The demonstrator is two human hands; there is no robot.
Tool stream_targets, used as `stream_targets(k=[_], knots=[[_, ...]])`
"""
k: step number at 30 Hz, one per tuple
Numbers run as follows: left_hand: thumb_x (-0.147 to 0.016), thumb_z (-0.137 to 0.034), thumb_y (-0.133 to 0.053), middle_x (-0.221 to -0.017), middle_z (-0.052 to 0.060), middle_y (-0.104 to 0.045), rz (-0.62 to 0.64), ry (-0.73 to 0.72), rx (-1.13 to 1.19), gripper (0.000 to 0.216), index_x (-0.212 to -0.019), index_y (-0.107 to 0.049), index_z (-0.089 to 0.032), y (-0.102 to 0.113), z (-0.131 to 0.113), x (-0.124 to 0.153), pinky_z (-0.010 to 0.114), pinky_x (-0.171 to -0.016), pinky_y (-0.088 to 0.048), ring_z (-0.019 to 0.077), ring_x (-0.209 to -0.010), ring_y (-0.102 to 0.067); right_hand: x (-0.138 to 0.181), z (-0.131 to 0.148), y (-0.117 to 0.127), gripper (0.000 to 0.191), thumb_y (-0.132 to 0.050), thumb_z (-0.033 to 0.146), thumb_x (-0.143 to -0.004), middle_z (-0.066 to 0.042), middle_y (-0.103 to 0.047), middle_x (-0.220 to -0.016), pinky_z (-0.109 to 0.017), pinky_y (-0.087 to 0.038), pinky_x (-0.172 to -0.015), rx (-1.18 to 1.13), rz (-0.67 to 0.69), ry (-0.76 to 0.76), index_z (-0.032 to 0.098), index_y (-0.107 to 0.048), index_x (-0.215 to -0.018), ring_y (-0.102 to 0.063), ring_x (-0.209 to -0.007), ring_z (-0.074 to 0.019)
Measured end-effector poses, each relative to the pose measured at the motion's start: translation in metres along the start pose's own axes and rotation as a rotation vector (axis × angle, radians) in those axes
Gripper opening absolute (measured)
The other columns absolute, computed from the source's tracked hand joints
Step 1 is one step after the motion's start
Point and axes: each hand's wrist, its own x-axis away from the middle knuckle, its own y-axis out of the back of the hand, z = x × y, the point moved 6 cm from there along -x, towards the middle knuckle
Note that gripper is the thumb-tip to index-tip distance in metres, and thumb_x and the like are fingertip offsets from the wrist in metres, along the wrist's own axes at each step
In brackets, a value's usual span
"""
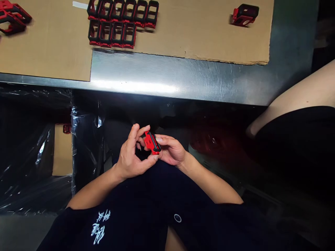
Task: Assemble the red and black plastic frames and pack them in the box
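Held low over my lap is a small red-and-black frame part (152, 143), tilted, with its red face toward me. My left hand (130, 153) pinches its lower end between thumb and fingers. My right hand (170, 150) grips the other side with its fingertips, and the fingers hide part of the piece. Both hands are well below the steel table's edge and touch nothing else.
Two rows of black-and-red frames (121, 22) stand on cardboard (52, 48) on a steel table (167, 75). Another frame (245, 15) sits far right, a heap (13, 19) far left. A plastic-lined bin (31, 157) stands left; another person's arm (293, 97) is right.
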Motion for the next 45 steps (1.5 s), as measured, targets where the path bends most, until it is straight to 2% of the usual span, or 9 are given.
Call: stream_targets(k=[8,13,17,21,26,32,37,40,45], knots=[[-0.078,-0.017,-0.073,-0.147,0.023,-0.059,0.039,-0.054,-0.138,0.107,-0.164,-0.010,-0.018,-0.001,-0.005,0.000,0.028,-0.068,-0.058,0.0190,-0.091,-0.071,-0.001,0.004,0.000,0.026,-0.078,0.034,-0.079,-0.006,-0.076,-0.081,-0.021,-0.060,-0.057,0.058,-0.043,0.041,0.013,-0.075,-0.094,-0.069,-0.064,-0.0131],[-0.076,-0.013,-0.072,-0.137,0.019,-0.066,0.039,-0.132,-0.306,0.109,-0.165,-0.008,-0.016,-0.002,-0.010,-0.001,0.049,-0.095,-0.060,0.0310,-0.119,-0.065,0.006,0.014,0.001,0.033,-0.075,0.036,-0.081,-0.007,-0.078,-0.092,-0.026,-0.061,-0.064,0.297,-0.131,0.087,0.015,-0.075,-0.107,-0.073,-0.072,-0.0164],[-0.082,-0.008,-0.064,-0.143,0.024,-0.058,0.186,-0.225,-0.258,0.107,-0.165,0.003,-0.013,-0.009,-0.012,0.000,0.058,-0.106,-0.054,0.0352,-0.138,-0.054,0.017,0.028,-0.003,0.041,-0.081,0.025,-0.076,-0.003,-0.076,-0.100,-0.024,-0.058,-0.071,0.520,-0.211,0.155,0.019,-0.073,-0.116,-0.071,-0.082,-0.0145],[-0.084,-0.003,-0.060,-0.145,0.025,-0.055,0.276,-0.268,-0.190,0.108,-0.164,0.012,-0.014,-0.012,-0.013,0.002,0.059,-0.108,-0.053,0.0345,-0.138,-0.053,0.021,0.028,-0.008,0.042,-0.080,0.017,-0.073,0.001,-0.070,-0.086,-0.023,-0.053,-0.066,0.539,-0.197,0.079,0.018,-0.070,-0.114,-0.066,-0.073,-0.0113],[-0.086,0.000,-0.056,-0.151,0.026,-0.051,0.380,-0.229,-0.103,0.107,-0.163,0.016,-0.016,-0.017,-0.011,0.007,0.062,-0.111,-0.050,0.0343,-0.145,-0.046,0.018,0.024,-0.010,0.029,-0.079,0.016,-0.069,0.002,-0.067,-0.082,-0.020,-0.049,-0.060,0.487,-0.118,0.059,0.016,-0.071,-0.097,-0.062,-0.070,-0.0100],[-0.088,-0.003,-0.056,-0.157,0.022,-0.047,0.499,-0.185,-0.097,0.106,-0.163,0.016,-0.019,-0.018,-0.007,0.012,0.059,-0.112,-0.051,0.0339,-0.148,-0.041,0.016,0.019,-0.011,0.028,-0.070,0.013,-0.068,0.004,-0.068,-0.072,-0.022,-0.047,-0.059,0.519,-0.092,0.039,0.016,-0.071,-0.095,-0.060,-0.063,-0.0105],[-0.088,-0.004,-0.054,-0.160,0.019,-0.045,0.586,-0.164,-0.088,0.105,-0.164,0.016,-0.020,-0.018,-0.006,0.011,0.058,-0.113,-0.050,0.0334,-0.148,-0.041,0.020,0.027,-0.013,0.020,-0.067,0.013,-0.070,0.004,-0.069,-0.075,-0.022,-0.041,-0.060,0.738,-0.053,0.089,0.016,-0.076,-0.087,-0.057,-0.065,-0.0091],[-0.086,-0.002,-0.055,-0.159,0.020,-0.046,0.619,-0.167,-0.087,0.107,-0.164,0.016,-0.018,-0.019,-0.007,0.011,0.058,-0.113,-0.051,0.0339,-0.147,-0.042,0.024,0.027,-0.006,0.020,-0.068,0.019,-0.074,0.004,-0.068,-0.071,-0.023,-0.037,-0.056,0.863,-0.076,0.031,0.015,-0.078,-0.091,-0.053,-0.059,-0.0091],[-0.084,-0.003,-0.058,-0.155,0.023,-0.049,0.569,-0.165,-0.099,0.107,-0.164,0.013,-0.015,-0.019,-0.005,0.012,0.057,-0.111,-0.052,0.0334,-0.144,-0.045,0.022,0.027,-0.003,0.022,-0.069,0.020,-0.073,0.003,-0.070,-0.073,-0.024,-0.038,-0.057,0.794,-0.067,0.033,0.015,-0.079,-0.093,-0.052,-0.059,-0.0091]])
